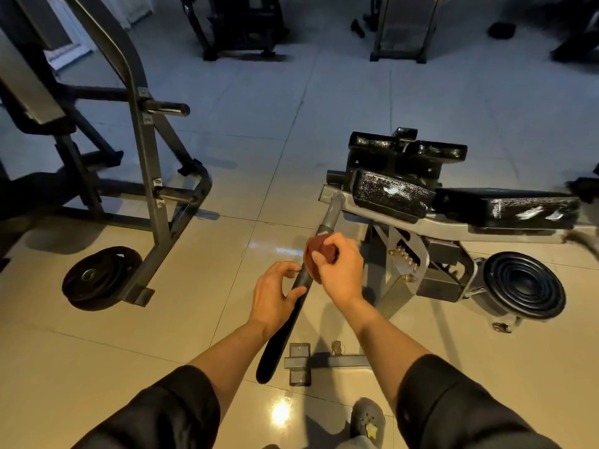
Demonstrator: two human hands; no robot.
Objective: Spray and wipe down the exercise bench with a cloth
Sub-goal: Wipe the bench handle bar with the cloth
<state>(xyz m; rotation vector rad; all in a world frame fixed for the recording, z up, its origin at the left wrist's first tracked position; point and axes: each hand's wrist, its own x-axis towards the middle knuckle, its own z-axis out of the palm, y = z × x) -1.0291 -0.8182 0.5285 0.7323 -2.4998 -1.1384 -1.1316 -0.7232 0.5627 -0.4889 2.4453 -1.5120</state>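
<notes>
The exercise bench (453, 202) stands on the tiled floor (227, 319), its black pads cracked and smeared. A long handle bar (285, 325) runs from the bench frame's near-left corner diagonally down and away from the bench, ending in a black grip near a flat foot bracket (299, 362). The right hand (337, 270) clamps a reddish-brown cloth (319, 254) around the bar, fingers curled tight. Just below it on the bar, the left hand (275, 293) rests against the grip, fingers loosely bent and apart. A weight plate (102, 277) lies well left of the bench.
</notes>
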